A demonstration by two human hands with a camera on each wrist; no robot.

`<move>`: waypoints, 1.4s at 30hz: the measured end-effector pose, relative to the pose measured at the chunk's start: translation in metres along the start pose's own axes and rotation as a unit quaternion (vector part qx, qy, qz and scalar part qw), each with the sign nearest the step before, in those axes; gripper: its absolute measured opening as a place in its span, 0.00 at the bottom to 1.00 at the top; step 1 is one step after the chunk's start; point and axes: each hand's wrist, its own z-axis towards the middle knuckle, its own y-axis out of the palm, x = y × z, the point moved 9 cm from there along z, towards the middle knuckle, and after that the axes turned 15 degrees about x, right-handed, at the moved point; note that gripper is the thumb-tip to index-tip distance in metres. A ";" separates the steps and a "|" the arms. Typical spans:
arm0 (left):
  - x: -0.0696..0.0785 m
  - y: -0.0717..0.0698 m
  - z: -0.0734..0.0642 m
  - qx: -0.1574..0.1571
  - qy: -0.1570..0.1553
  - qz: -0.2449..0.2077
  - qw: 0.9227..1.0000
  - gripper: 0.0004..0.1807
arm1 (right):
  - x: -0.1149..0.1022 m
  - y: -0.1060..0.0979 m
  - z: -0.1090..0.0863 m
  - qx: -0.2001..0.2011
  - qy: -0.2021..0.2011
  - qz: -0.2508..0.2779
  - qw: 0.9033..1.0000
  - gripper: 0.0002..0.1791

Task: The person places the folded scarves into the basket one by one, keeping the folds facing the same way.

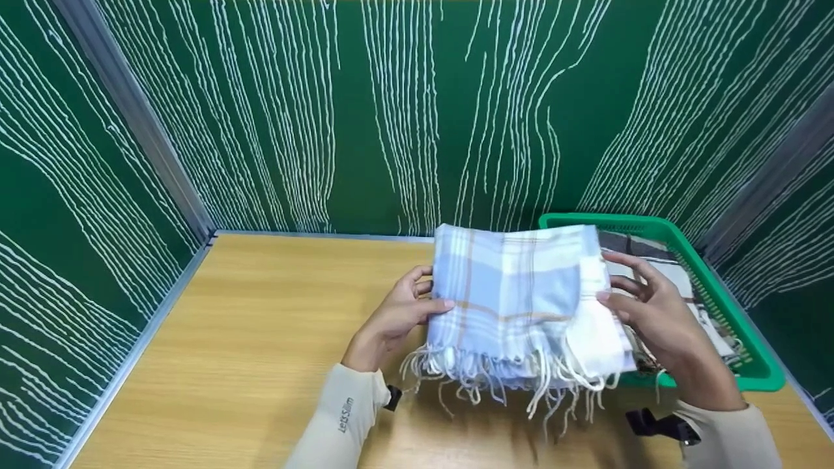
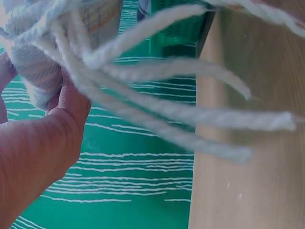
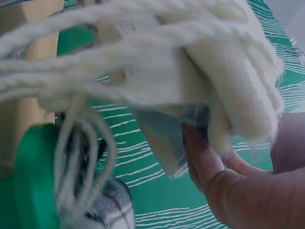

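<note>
A folded plaid scarf [image 1: 508, 280] in light blue and white, with thin orange lines, is held up between both hands over the table. Its twisted white fringe [image 1: 547, 378] hangs down along the near edge. At the left edge, my left hand [image 1: 397, 312] pinches it, thumb in front and fingers behind. My right hand [image 1: 658, 312] grips the right edge the same way, beside a white folded part. In the left wrist view, fringe strands cross in front of the scarf's folded edge [image 2: 38, 71]. The right wrist view shows thick folded layers [image 3: 224, 81] between thumb and fingers.
A green plastic basket [image 1: 759, 374] stands at the right of the wooden table [image 1: 260, 339], partly behind the scarf and right hand. Folded fabric [image 1: 671, 273] in white, grey and brown lies in it. Green panels [image 1: 352, 117] with wavy white lines enclose the table's back and sides.
</note>
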 end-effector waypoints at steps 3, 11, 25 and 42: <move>0.000 0.005 0.001 -0.001 0.000 -0.003 1.000 0.35 | 0.000 -0.006 0.001 -0.002 0.002 0.007 1.000 0.32; -0.001 0.018 0.005 0.000 0.001 -0.018 1.000 0.33 | -0.001 -0.021 0.003 0.001 0.013 0.018 1.000 0.31; -0.008 0.041 0.014 -0.002 -0.010 -0.028 1.000 0.32 | -0.005 -0.045 0.005 0.000 -0.004 0.044 0.999 0.31; -0.006 0.075 0.021 -0.007 -0.009 -0.046 0.999 0.34 | -0.009 -0.082 0.013 0.044 -0.011 0.000 0.999 0.31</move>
